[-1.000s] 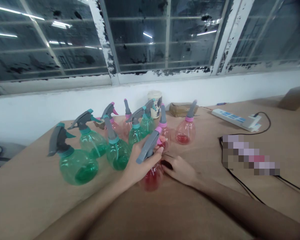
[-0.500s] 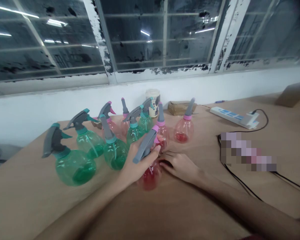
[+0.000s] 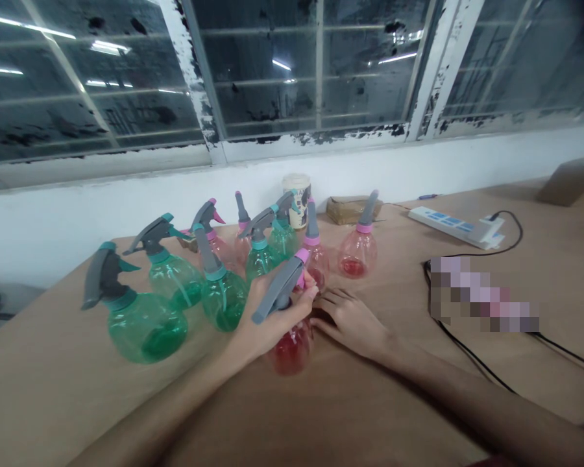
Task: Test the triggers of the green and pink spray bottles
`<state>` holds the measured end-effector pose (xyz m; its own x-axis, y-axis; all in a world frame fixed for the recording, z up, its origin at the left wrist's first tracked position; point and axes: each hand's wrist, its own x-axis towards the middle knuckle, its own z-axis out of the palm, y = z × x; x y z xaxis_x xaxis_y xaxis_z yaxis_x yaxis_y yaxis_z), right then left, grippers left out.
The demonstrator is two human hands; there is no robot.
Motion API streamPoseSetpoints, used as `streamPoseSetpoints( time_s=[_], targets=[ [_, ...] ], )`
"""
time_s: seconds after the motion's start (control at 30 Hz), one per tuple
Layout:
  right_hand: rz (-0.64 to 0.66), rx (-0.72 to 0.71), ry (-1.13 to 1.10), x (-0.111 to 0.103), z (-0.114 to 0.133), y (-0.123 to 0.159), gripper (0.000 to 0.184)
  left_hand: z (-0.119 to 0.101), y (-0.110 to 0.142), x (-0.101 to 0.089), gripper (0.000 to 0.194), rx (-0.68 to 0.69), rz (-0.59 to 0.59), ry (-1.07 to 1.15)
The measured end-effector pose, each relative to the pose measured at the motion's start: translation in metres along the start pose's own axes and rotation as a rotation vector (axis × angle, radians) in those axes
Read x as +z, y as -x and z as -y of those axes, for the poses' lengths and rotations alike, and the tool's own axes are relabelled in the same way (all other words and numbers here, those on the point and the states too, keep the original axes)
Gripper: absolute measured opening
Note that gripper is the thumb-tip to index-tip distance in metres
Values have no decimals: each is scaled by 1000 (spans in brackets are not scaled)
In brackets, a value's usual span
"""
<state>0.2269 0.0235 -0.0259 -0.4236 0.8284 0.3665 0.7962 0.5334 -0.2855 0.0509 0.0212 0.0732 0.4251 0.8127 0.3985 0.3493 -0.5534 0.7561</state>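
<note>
My left hand [image 3: 267, 324] is wrapped round the neck of a pink spray bottle [image 3: 290, 355] with red liquid at the bottom. Its grey sprayer head rises above my fingers, the pink nozzle end pointing away to the upper right. My right hand [image 3: 354, 324] lies low over the table at the bottle's right, fingers stretched out and the fingertips close to the bottle; whether they touch it I cannot tell. Just left of my left hand stands a green spray bottle [image 3: 224, 301]. Another pink spray bottle [image 3: 316, 259] stands behind my fingers.
More green bottles, one a large-looking green spray bottle [image 3: 146, 327], and pink ones stand left and behind. At right are a pink spray bottle [image 3: 357, 253], a power strip [image 3: 450, 226] and a black cable [image 3: 472, 350]. A paper cup [image 3: 296, 207] and brown package [image 3: 353, 211] are by the wall.
The sprayer head in my left hand has tipped slightly, its rear end a little lower and further left. My right fingers have flattened out beside the bottle. The view has shifted slightly.
</note>
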Motion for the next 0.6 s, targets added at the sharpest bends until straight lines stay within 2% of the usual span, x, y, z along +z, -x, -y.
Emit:
streamPoseSetpoints(
  time_s=[0.13, 0.3, 0.43, 0.6],
  targets=[
    [15, 2, 12, -1, 1, 0, 33, -3, 4, -3, 13, -13, -59, -24],
    [17, -16, -3, -1, 0, 1, 36, -2, -1, -2, 13, -12, 77, 42],
    [27, -43, -36, 1, -3, 1, 38, 9, -4, -1, 11, 20, 17, 70],
    [17, -68, -30, 2, -4, 2, 39, 16, -1, 0, 12, 23, 26, 59]
  ],
)
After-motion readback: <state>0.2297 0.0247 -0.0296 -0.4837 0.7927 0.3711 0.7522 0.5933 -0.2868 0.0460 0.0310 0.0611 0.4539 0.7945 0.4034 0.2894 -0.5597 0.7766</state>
